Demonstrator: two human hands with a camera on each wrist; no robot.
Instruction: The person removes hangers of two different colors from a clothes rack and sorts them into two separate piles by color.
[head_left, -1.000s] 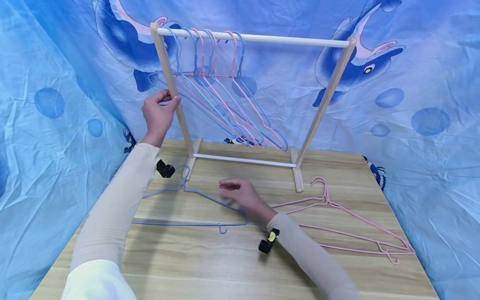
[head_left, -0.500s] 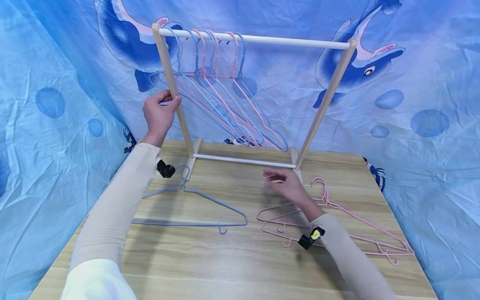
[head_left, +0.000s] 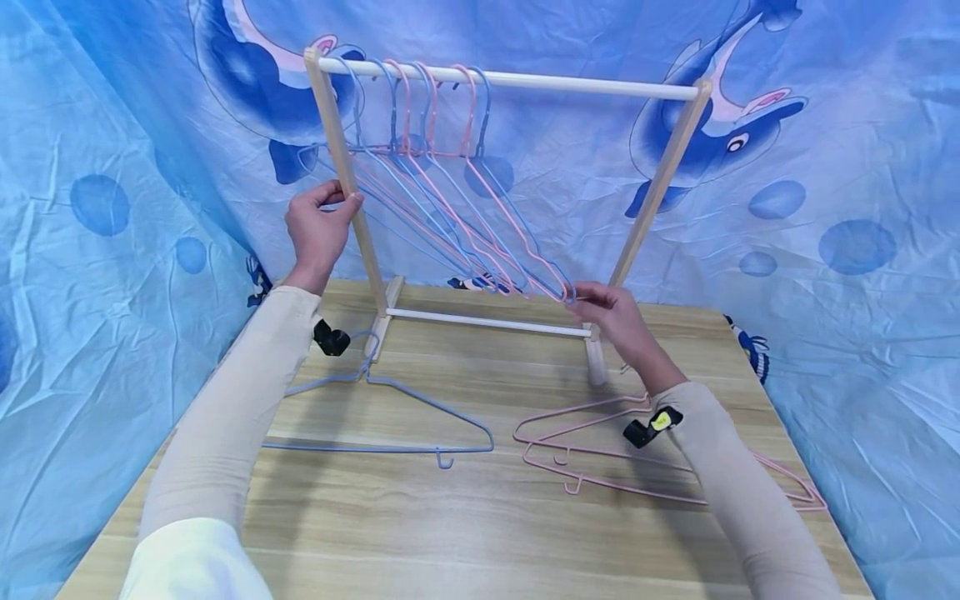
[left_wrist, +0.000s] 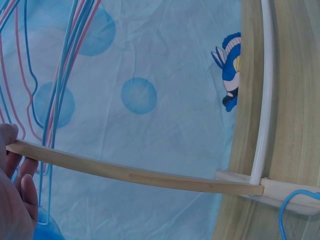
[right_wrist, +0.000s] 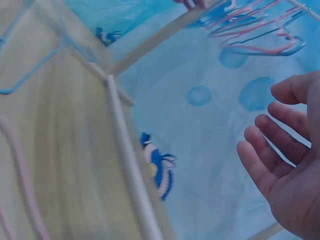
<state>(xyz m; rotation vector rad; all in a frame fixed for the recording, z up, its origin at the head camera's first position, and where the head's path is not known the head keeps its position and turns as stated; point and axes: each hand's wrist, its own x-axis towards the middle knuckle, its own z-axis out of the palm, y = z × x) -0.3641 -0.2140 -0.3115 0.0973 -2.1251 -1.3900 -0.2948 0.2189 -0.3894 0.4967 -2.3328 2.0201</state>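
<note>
My left hand (head_left: 318, 227) pinches the left wooden post (left_wrist: 125, 175) of a small clothes rack between thumb and fingers. Blue and pink hangers (head_left: 450, 217) hang in a bunch on the left half of the rack's white top rail (head_left: 585, 82). Close to their right ends is my right hand (head_left: 611, 317), in front of the right post (head_left: 660, 183). In the right wrist view its fingers (right_wrist: 277, 137) are spread, loosely bent, and hold nothing. Whether a fingertip touches the outermost hanger cannot be told from the head view.
A blue hanger (head_left: 427, 398) lies on the wooden table (head_left: 420, 533) at left. Pink hangers (head_left: 570, 450) lie overlapping at right, partly under my right forearm. A white lower bar (head_left: 487, 321) joins the rack's feet. Blue patterned cloth (head_left: 847, 150) surrounds the table.
My right hand has moved from the middle of the table to the right and up, to the lower right ends of the hanging hangers. My left hand stays on the post.
</note>
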